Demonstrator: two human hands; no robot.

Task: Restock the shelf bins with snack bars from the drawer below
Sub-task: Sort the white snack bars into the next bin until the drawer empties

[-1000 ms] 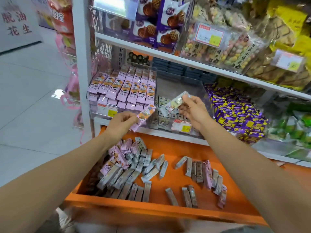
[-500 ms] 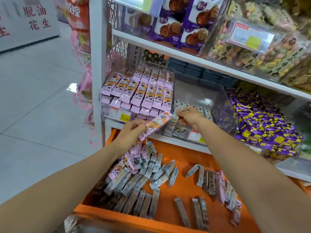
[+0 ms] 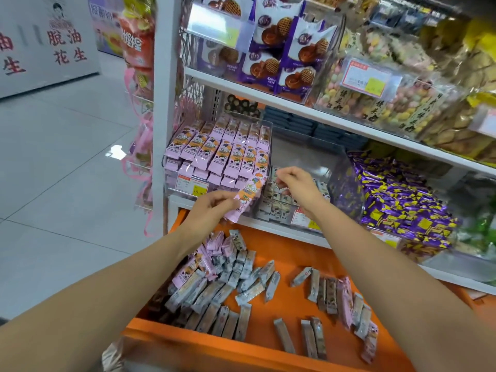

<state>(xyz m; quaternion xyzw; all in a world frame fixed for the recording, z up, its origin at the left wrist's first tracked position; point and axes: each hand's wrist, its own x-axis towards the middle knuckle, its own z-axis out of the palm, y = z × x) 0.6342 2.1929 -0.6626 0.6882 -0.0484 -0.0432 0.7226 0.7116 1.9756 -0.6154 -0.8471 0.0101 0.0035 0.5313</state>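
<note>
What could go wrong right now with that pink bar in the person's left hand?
The left hand pinches the pink bar only by its lower end, so it might slip into the orange drawer. The pink bin already looks packed, so another bar may slide off. The bar hangs near the grey-bar bin, so it could land there instead.

You cannot tell whether your right hand (image 3: pixel 295 185) pinches anything. Your left hand (image 3: pixel 212 209) hides the lower end of the pink bar (image 3: pixel 249 193); your right forearm (image 3: pixel 397 285) covers the near right corner of the drawer (image 3: pixel 214 350).
</note>
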